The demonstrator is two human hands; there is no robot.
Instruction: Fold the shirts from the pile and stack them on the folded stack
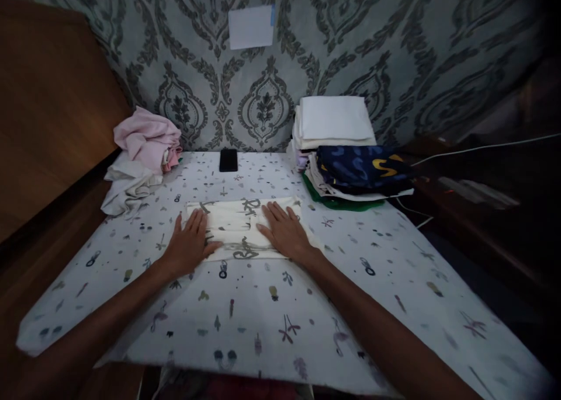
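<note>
A cream garment with dark lettering (232, 218) lies folded into a wide, flat strip in the middle of the table. My left hand (187, 242) rests flat on its left end, fingers stretched out and thumb pointing inward. On the right end lies my right hand (284, 230), palm down with the fingers spread. Neither hand grips the cloth. Some of the lettering is covered by my fingers, and the exact kind of garment cannot be made out.
Crumpled pink cloth (146, 134) and crumpled pale cloth (129, 181) lie at the back left. A black phone (228, 160) sits near the wall. Folded white cloths (335, 118) and a navy printed garment (359, 166) are stacked at the back right. A patterned sheet (245, 301) covers the table.
</note>
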